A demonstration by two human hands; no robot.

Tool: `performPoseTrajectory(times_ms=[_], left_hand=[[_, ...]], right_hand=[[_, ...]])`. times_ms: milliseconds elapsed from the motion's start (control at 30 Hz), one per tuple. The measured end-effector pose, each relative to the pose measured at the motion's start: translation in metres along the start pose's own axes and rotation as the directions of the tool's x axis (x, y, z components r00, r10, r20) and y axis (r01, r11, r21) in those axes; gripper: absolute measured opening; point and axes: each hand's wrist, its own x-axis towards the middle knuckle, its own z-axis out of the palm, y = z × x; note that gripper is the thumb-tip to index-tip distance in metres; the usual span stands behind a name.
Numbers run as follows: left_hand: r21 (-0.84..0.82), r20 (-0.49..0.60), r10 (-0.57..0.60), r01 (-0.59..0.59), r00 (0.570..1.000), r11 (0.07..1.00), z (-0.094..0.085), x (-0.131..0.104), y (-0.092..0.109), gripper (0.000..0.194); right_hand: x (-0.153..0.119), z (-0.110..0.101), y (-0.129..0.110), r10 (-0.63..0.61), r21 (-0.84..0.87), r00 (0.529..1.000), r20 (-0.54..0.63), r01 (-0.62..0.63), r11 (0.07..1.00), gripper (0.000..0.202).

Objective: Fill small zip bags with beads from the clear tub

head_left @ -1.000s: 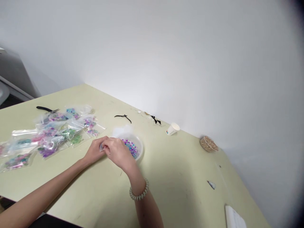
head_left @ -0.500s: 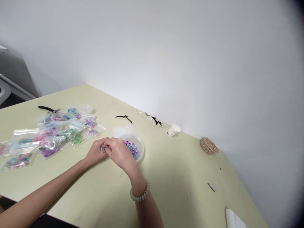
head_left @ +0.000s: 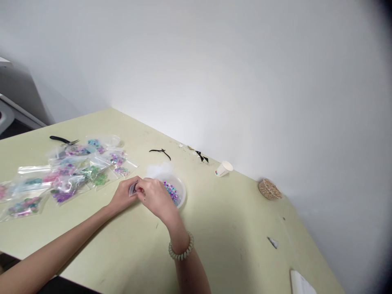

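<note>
My left hand is closed around a small clear plastic bag, of which only a corner shows between my hands. Against it, my right hand has its fingers curled in a pinch at the bag; the fingertips are partly hidden. Just behind and under my right hand stands a white round bowl. Purple, blue and pale beads lie in it, partly covered by the hand. A whitish, translucent plastic piece lies behind the bowl.
Left of my hands lie several clear bags of coloured beads. Black-handled pliers rest behind them, and small black pliers beyond the bowl. Along the wall are black scraps, a tilted paper cup and a tub of tan bits.
Both hands stay nearly in place. The bag's corner shows slightly more between them, and my right hand has shifted a touch, baring the beads a little differently.
</note>
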Motion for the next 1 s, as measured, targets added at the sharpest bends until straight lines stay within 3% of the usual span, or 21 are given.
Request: performPoseTrajectory(times_ms=[1000], left_hand=[[0.045, -0.012, 0.017, -0.017, 1.0, 0.999, 0.0023, -0.0041, -0.0033, 0.008]], right_hand=[[-0.002, 0.0031, -0.0073, -0.063, -0.019, 0.997, -0.046, 0.062, 0.998, 0.018]])
